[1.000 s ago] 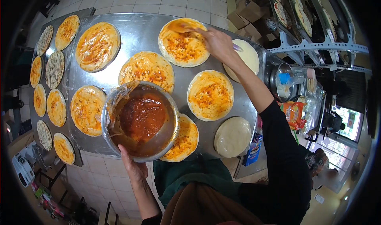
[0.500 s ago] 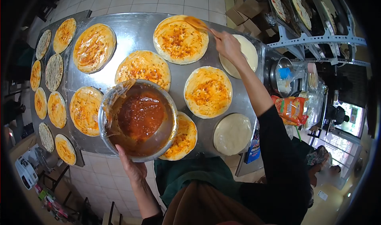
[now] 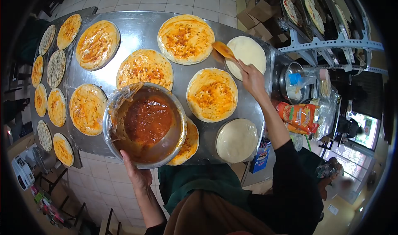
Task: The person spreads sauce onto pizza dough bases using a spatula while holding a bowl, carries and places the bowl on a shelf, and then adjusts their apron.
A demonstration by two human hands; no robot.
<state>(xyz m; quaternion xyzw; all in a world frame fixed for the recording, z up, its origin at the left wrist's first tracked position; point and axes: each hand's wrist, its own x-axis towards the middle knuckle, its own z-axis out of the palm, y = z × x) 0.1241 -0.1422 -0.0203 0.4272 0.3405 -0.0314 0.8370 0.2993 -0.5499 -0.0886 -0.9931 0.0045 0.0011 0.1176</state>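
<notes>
My left hand (image 3: 139, 175) holds the near rim of a metal bowl (image 3: 181, 141) from below. Red-orange sauce (image 3: 150, 121) lies in the bowl, and plastic wrap clings to its left side. In my right hand (image 3: 252, 78) is the handle of a sauce-stained wooden spoon (image 3: 224, 51). The spoon's head is between a sauced dough round (image 3: 185, 39) and a plain pale one (image 3: 247, 57), partly over the plain one's edge. Another sauced round (image 3: 212, 94) lies below the spoon. A plain round (image 3: 236, 141) sits near the table's front edge. The bowl partly covers a sauced round (image 3: 187, 146).
Several more rounds, such as one at the left (image 3: 88, 109), lie on the metal table (image 3: 137, 25). At the right are a metal rack (image 3: 331, 43), an orange packet (image 3: 299, 117), a blue box (image 3: 260, 158) and a metal basin (image 3: 292, 94). Another person (image 3: 329, 170) is at the far right.
My right hand and the spoon have left the upper sauced round, moving right and towards me. The bowl stays in my left hand. The view has shifted slightly.
</notes>
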